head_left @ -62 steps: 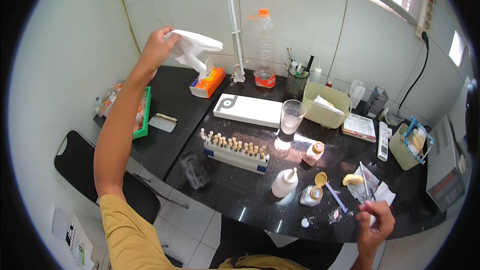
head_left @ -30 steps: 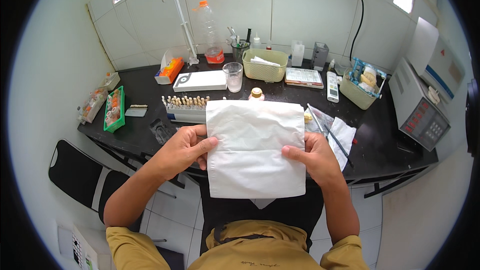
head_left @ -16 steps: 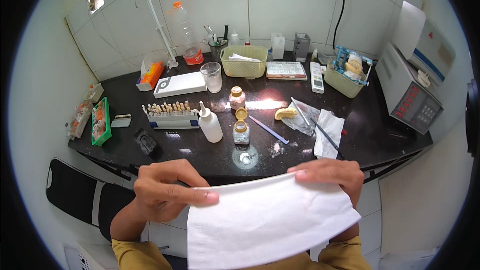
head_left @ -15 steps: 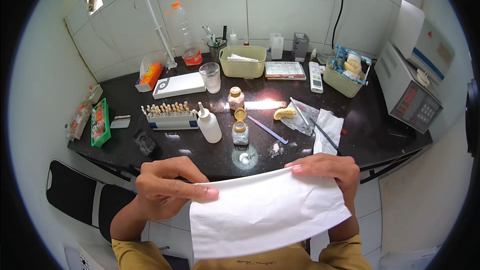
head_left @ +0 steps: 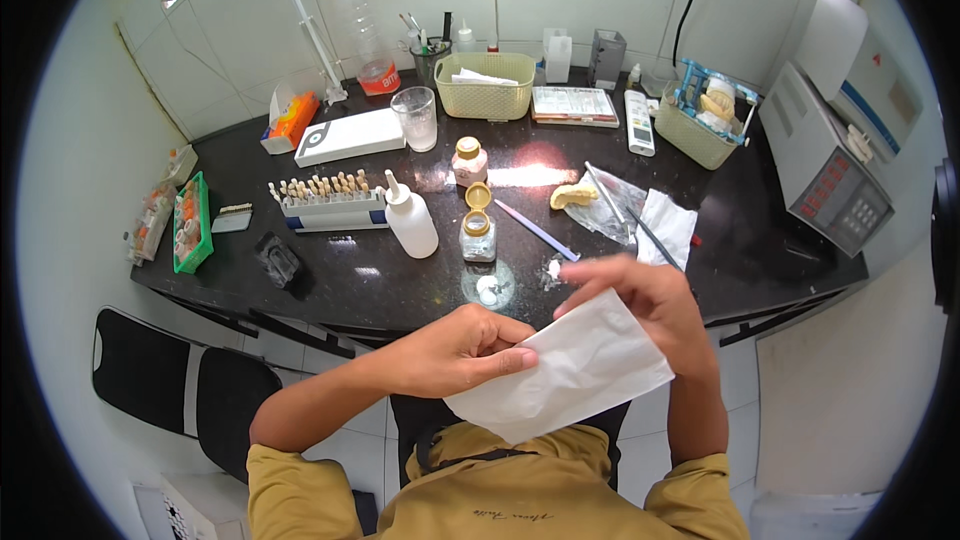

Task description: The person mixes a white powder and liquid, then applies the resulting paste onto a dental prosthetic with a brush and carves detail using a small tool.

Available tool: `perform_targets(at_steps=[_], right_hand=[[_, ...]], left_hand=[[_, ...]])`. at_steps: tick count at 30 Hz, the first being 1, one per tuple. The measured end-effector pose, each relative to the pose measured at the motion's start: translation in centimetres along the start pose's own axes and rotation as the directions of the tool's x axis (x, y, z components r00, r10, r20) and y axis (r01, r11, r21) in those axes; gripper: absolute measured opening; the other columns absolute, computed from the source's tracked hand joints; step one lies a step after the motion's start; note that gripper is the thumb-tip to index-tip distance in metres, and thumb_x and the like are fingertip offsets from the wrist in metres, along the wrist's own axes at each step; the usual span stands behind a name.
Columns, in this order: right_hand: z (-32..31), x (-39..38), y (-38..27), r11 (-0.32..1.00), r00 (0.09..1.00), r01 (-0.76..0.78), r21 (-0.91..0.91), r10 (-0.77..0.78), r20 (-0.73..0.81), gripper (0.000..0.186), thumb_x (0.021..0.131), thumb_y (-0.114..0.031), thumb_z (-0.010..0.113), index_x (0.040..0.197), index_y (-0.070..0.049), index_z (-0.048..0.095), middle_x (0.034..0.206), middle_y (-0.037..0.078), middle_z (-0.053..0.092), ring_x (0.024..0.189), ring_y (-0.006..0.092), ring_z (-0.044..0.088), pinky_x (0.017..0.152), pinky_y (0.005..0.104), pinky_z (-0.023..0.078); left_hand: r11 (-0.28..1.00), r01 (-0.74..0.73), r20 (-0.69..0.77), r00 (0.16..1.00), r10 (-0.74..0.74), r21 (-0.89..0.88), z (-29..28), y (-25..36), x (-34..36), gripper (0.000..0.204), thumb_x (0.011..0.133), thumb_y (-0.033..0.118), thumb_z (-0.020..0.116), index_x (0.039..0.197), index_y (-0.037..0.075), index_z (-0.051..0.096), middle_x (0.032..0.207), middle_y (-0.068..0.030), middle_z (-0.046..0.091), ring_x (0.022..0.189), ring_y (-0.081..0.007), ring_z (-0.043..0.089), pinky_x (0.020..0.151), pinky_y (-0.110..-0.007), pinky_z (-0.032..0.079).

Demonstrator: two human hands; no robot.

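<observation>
A white paper tissue (head_left: 575, 370), creased and smaller-looking than a full sheet, slants in front of my body off the near edge of the black counter. My left hand (head_left: 470, 348) pinches its left corner, thumb on top and fingers curled beneath. At the tissue's upper right edge is my right hand (head_left: 645, 300), its fingers stretched leftward and smeared by motion; whether they grip the tissue is unclear. Just beyond lie a glass slab with white paste (head_left: 487, 288), a small jar with its gold lid up (head_left: 478, 238) and a purple-handled tool (head_left: 537, 230).
A white squeeze bottle (head_left: 411, 223) stands beside the shade-guide rack (head_left: 335, 215). On the right are a yellowish dental cast (head_left: 573, 196), another tissue (head_left: 667, 225) and a grey machine (head_left: 830, 150). Farther back stand a glass (head_left: 415, 120) and a woven basket (head_left: 485, 98). A black chair (head_left: 150, 370) is at left.
The tissue was stretched wide between both hands; now it is tilted and looks narrower. My left hand has moved right, and my right hand has risen. The view has shifted slightly.
</observation>
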State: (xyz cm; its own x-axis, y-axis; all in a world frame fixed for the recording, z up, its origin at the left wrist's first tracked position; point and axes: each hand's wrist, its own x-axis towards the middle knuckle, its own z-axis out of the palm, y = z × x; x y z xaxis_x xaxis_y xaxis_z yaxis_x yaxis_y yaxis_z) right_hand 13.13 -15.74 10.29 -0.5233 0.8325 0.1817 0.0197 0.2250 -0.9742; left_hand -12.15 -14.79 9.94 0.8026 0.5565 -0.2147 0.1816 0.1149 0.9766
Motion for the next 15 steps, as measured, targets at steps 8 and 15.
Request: perform_targets(at_steps=[8,15], right_hand=[[4.8,-4.2,9.2,0.704,0.962,-0.076,0.706,0.238,-0.134,0.061,0.096,-0.040,0.057,0.133,0.007,0.047,0.121,0.013,0.063,0.106,0.0167,0.063,0.095,0.0309,0.048],[4.4,-3.1,8.3,0.836,0.886,-0.206,0.508,0.380,-0.266,0.029,0.095,-0.012,0.061,0.118,0.005,0.061,0.097,0.005,0.069,0.079,0.0050,0.061,0.070,0.0215,0.049]], left_hand=[[0.968,-0.140,-0.569,0.822,-0.004,-0.209,2.9,-5.7,1.6,0.031,0.098,0.020,0.058,0.109,-0.008,0.065,0.091,-0.0065,0.069,0.079,-0.0069,0.062,0.068,-0.022,0.051],[0.972,-0.065,-0.533,0.844,-0.067,-0.225,2.9,-7.0,2.3,0.027,0.098,0.013,0.056,0.110,-0.009,0.064,0.088,-0.0071,0.069,0.075,-0.0068,0.061,0.064,-0.021,0.048]])
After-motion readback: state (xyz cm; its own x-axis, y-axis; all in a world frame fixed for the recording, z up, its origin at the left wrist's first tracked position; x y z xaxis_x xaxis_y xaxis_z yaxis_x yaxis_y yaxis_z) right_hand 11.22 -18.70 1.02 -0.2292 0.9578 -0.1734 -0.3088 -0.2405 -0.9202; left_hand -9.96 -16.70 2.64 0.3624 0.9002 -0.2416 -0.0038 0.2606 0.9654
